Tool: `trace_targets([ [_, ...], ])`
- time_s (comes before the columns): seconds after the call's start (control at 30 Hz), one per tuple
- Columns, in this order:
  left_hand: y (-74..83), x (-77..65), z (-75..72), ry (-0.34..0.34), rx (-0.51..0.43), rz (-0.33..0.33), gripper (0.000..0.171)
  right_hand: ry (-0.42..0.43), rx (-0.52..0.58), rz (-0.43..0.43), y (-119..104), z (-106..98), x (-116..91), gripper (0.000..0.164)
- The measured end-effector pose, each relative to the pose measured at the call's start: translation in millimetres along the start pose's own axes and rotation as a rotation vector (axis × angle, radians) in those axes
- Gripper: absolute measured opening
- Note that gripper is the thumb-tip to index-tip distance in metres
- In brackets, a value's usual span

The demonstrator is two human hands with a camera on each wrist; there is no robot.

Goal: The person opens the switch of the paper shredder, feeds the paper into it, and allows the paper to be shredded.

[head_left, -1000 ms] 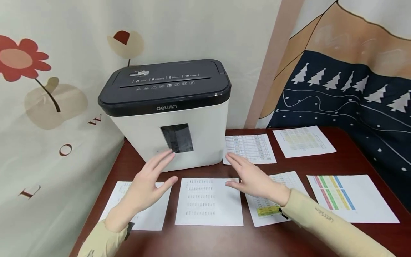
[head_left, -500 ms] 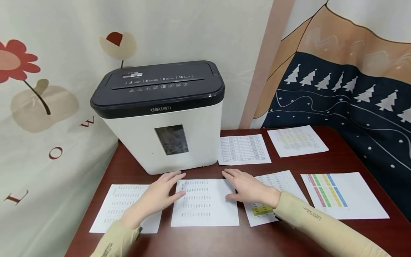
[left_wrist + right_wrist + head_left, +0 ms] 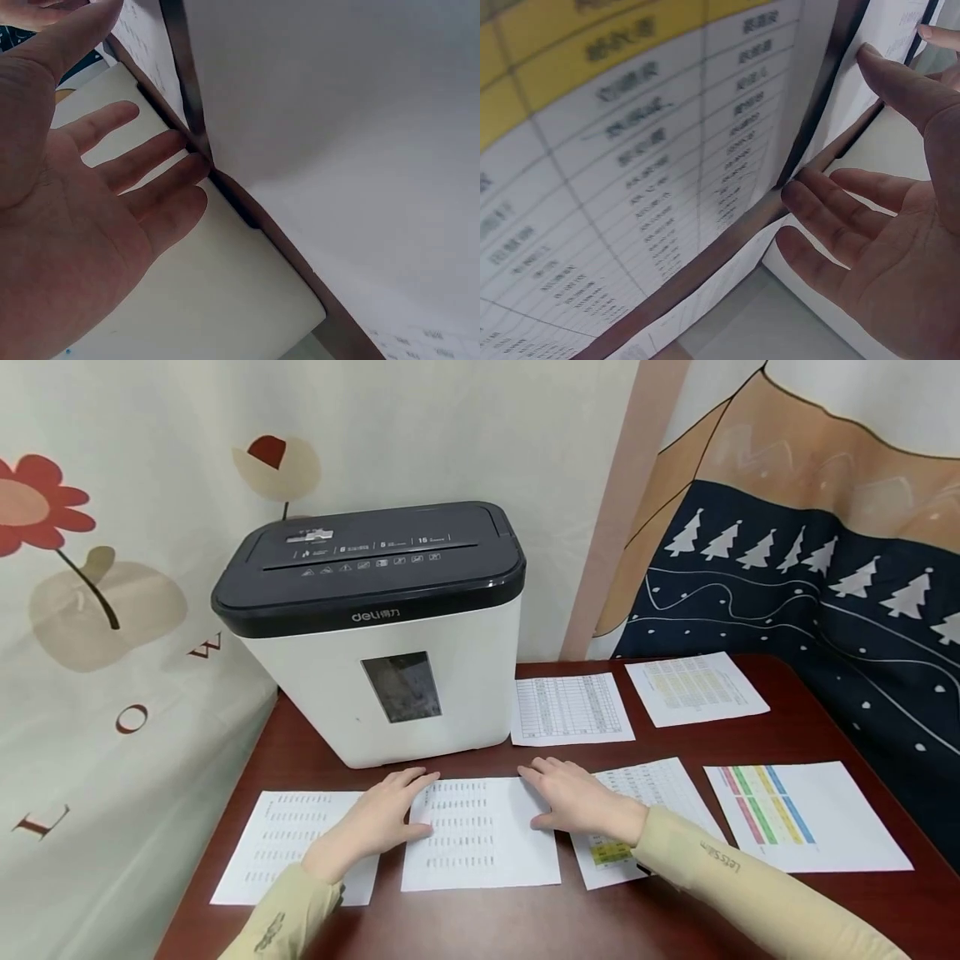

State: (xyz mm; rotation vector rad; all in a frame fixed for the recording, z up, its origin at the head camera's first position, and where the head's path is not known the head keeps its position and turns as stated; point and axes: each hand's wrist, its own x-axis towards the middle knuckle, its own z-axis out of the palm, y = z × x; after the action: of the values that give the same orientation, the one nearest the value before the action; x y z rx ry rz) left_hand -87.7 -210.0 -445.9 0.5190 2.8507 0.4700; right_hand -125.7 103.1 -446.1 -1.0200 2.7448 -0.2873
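A printed sheet of paper (image 3: 517, 860) lies in front of a white paper shredder (image 3: 476, 668) with a black top. My left hand (image 3: 375, 818) is at that sheet's left edge, fingers stretched toward the shredder. Over its right edge lies my right hand (image 3: 581, 800), fingers likewise extended and slightly bent. Neither hand grips anything; whether the fingertips touch paper or table, I cannot tell. In the left wrist view, the left hand's (image 3: 82, 225) palm and spread fingers show beside the shredder's base. The right wrist view shows my right hand (image 3: 889, 255) relaxed near a yellow-banded table sheet (image 3: 667, 142).
Another text sheet (image 3: 288, 827) lies at the left. To the right are a sheet with coloured stripes (image 3: 840, 827), a grid sheet (image 3: 573, 710) beside the shredder and a sheet with a pale yellow table (image 3: 697, 689). Patterned curtains (image 3: 555, 460) hang behind the dark red table (image 3: 525, 927).
Both hands have come down from in front of the shredder to the sides of the middle sheet. Over the last half second they have barely moved. The papers and shredder stay put.
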Motion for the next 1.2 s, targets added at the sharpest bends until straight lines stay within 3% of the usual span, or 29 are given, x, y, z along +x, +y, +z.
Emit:
trace_targets([
  [0.43, 6.1, 11.6, -1.4, -0.045, -0.010, -0.034, 0.078, -0.064, 0.063, 0.056, -3, -4, 11, 0.074],
  [0.63, 4.7, 11.3, -2.2, -0.050, -0.026, -0.045, 0.078, -0.044, 0.152, 0.071, -3, -1, 13, 0.049],
  [0.77, 4.7, 12.3, 1.3, -0.029, -0.038, -0.046, 0.077, 0.034, 0.181, 0.084, -2, -1, 11, 0.036],
  [0.9, 4.2, 12.3, 5.0, 0.041, -0.061, -0.065, 0.074, 0.139, 0.261, 0.098, 0, -7, 7, 0.021],
  [1.0, 4.1, 10.6, 3.6, 0.144, -0.139, -0.094, 0.067, 0.230, 0.324, 0.107, 2, -12, 3, 0.014],
  [1.2, 9.0, 6.4, -5.0, 0.378, -0.456, -0.157, 0.060, 0.423, 0.439, 0.115, 3, -21, -7, 0.012],
])
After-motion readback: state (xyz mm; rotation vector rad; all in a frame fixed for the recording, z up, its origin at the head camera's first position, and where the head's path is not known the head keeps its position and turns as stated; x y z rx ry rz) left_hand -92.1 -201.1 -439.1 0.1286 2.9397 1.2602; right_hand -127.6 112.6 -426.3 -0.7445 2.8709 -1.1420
